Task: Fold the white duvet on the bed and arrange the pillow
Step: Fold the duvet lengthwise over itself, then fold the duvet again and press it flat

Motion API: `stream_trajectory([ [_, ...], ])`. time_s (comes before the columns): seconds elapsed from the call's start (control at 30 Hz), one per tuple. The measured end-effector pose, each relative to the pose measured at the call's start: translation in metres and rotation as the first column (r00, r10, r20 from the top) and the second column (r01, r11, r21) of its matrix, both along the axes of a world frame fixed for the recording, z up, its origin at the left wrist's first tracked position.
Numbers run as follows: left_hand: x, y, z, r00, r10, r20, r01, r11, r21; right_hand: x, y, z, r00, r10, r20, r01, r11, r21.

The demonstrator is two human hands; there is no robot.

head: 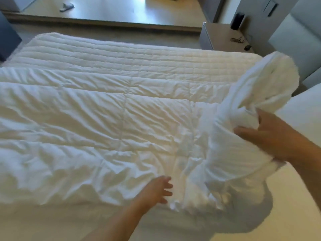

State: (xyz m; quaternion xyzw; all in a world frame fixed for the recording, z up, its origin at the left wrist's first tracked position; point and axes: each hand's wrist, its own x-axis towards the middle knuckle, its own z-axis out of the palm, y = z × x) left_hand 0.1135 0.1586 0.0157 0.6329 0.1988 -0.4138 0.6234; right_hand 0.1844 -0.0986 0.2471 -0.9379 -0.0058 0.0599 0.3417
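Note:
The white duvet (90, 129) lies rumpled across the near part of the bed, over a quilted mattress pad (107, 56). Its right end is bunched and lifted into a thick roll (257, 87). My right hand (265, 134) grips that raised bunch from the near side. My left hand (156, 192) hovers low over the duvet's near edge, fingers spread, holding nothing. No separate pillow can be made out; the lifted bundle hides whatever lies behind it.
A grey bedside table (224, 37) with a dark upright object (237, 20) and small items stands past the bed's far right corner. A padded headboard (298, 40) is at the right. Wooden floor (112, 9) lies beyond the bed.

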Motion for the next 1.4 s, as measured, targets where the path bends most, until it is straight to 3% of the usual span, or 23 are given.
stream_trajectory([
  [0.03,0.011,0.022,0.006,0.99,0.142,-0.012,-0.143,0.989,-0.026,0.006,0.038,-0.011,0.993,0.105,0.045,-0.103,0.994,-0.043],
  [0.1,0.027,0.068,0.016,0.937,0.35,-0.008,-0.35,0.934,-0.078,0.002,0.117,-0.054,0.954,0.298,-0.015,-0.298,0.948,-0.116],
  [0.2,0.045,0.129,0.022,0.869,0.495,0.028,-0.485,0.861,-0.153,-0.016,0.215,-0.144,0.908,0.36,-0.213,-0.414,0.847,-0.333],
  [0.27,0.051,0.152,0.02,0.885,0.46,0.076,-0.453,0.886,-0.096,-0.039,0.261,-0.193,0.902,0.314,-0.296,-0.405,0.854,-0.327],
  [0.37,0.061,0.169,0.006,0.949,0.271,0.162,-0.278,0.96,0.022,-0.06,0.295,-0.237,0.924,0.246,-0.292,-0.34,0.878,-0.336],
  [0.53,0.101,0.155,-0.006,0.938,0.169,0.303,-0.228,0.959,0.17,-0.072,0.294,-0.256,0.971,0.21,-0.115,-0.235,0.925,-0.298],
  [0.6,0.12,0.138,-0.008,0.917,0.072,0.393,-0.17,0.961,0.218,-0.076,0.289,-0.26,0.982,0.183,-0.037,-0.186,0.931,-0.314],
  [0.7,0.138,0.115,-0.012,0.909,-0.115,0.401,-0.038,0.935,0.353,-0.082,0.294,-0.267,0.976,0.183,0.117,-0.134,0.931,-0.341],
  [0.77,0.137,0.111,-0.013,0.89,-0.016,0.455,-0.144,0.939,0.314,-0.082,0.299,-0.262,0.945,0.187,0.266,-0.088,0.934,-0.346],
  [0.87,0.119,0.141,-0.025,0.788,0.355,0.504,-0.503,0.842,0.193,-0.085,0.298,-0.264,0.878,0.215,0.427,-0.06,0.935,-0.349],
  [0.93,0.103,0.165,-0.047,0.796,0.426,0.43,-0.566,0.775,0.28,-0.089,0.291,-0.275,0.878,0.288,0.382,-0.117,0.904,-0.412],
  [1.03,0.106,0.166,-0.059,0.858,0.297,0.418,-0.463,0.801,0.38,-0.091,0.284,-0.291,0.916,0.322,0.24,-0.177,0.86,-0.479],
  [1.13,0.166,0.163,-0.05,0.847,0.407,0.341,-0.47,0.874,0.125,-0.091,0.287,-0.289,0.923,0.381,0.053,-0.311,0.82,-0.479],
  [1.2,0.221,0.166,-0.059,0.885,0.344,0.315,-0.369,0.929,0.023,-0.086,0.274,-0.274,0.909,0.414,0.047,-0.349,0.818,-0.457],
  [1.27,0.26,0.158,-0.053,0.919,0.213,0.331,-0.241,0.969,0.045,-0.062,0.241,-0.237,0.909,0.34,0.239,-0.265,0.917,-0.297],
  [1.33,0.285,0.144,-0.037,0.916,0.113,0.385,-0.167,0.98,0.11,-0.034,0.204,-0.21,0.891,0.106,0.442,-0.064,0.992,-0.109],
  [1.4,0.305,0.13,-0.025,0.925,0.061,0.376,-0.117,0.985,0.128,-0.009,0.179,-0.211,0.909,-0.061,0.413,0.151,0.97,-0.189],
])
